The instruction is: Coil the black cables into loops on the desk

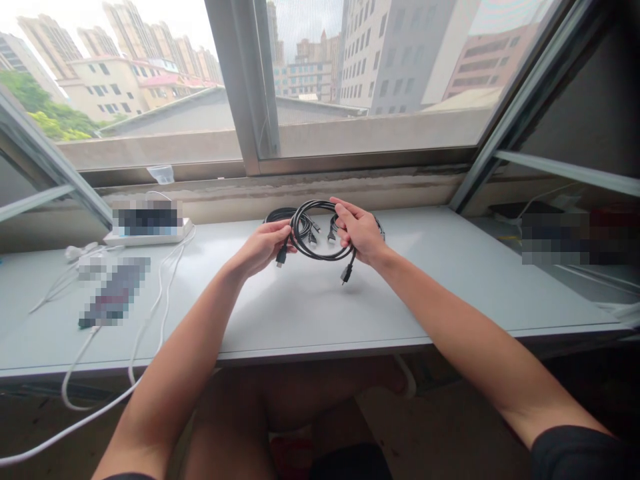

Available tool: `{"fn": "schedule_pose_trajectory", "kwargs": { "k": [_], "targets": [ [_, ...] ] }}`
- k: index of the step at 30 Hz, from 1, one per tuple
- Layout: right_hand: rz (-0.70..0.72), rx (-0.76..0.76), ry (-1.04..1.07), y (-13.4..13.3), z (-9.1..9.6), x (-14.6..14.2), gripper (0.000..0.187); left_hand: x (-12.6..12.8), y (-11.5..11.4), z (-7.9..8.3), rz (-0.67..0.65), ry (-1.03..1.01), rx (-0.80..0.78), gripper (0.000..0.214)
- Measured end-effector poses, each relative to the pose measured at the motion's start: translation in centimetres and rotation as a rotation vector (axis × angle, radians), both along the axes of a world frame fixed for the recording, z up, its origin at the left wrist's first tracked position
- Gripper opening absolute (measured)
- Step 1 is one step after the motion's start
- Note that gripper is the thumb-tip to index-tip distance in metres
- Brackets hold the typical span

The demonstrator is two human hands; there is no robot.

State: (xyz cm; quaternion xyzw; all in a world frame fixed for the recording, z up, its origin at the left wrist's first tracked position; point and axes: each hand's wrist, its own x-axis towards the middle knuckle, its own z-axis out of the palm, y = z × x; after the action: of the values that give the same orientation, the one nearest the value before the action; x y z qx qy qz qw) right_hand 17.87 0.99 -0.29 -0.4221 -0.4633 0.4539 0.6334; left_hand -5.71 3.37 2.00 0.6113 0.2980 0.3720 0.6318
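A black HDMI-type cable (320, 257), wound into a loop, is held up above the table by both hands. My left hand (273, 245) is closed around the loop's left side, with one plug (281, 257) hanging just below the fingers. On the other side, my right hand (361, 230) pinches the upper right of the loop. The second plug (346, 273) dangles beneath it on a short tail. Behind the held loop, more coiled black cable (278, 215) lies on the tabletop, partly covered by the hands and the loop.
The pale table (310, 320) runs along a window. On the left are a white power strip (145, 238), white cords (163, 293) and a blurred phone-like object (115, 292). A small clear plastic piece (161, 175) sits on the sill. Metal frame bars (565, 173) slope at the right.
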Motion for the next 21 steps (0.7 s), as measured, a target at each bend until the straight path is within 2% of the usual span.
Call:
{"fn": "schedule_pose_trajectory", "kwargs": {
  "k": [2, 6, 10, 17, 21],
  "targets": [
    [-0.008, 0.000, -0.025, 0.2, -0.1, 0.1, 0.059, 0.0, 0.3, 0.0, 0.035, 0.020, -0.002, 0.042],
    [0.007, 0.057, -0.055, 0.5, -0.7, 0.2, 0.056, 0.3, 0.5, -0.3, 0.184, 0.016, 0.003, 0.048],
    [0.039, 0.083, -0.077, 0.5, -1.2, 0.1, 0.059, 0.6, 0.2, -0.7, 0.204, 0.097, -0.012, 0.055],
    [0.177, 0.008, -0.147, -0.2, -1.0, -0.9, 0.047, 1.6, -0.5, -1.4, 0.195, 0.180, 0.207, 0.046],
    [0.181, 0.014, -0.276, -0.4, -1.4, -1.4, 0.040, 1.9, -0.6, -2.1, 0.231, 0.280, 0.309, 0.053]
  ]
}}
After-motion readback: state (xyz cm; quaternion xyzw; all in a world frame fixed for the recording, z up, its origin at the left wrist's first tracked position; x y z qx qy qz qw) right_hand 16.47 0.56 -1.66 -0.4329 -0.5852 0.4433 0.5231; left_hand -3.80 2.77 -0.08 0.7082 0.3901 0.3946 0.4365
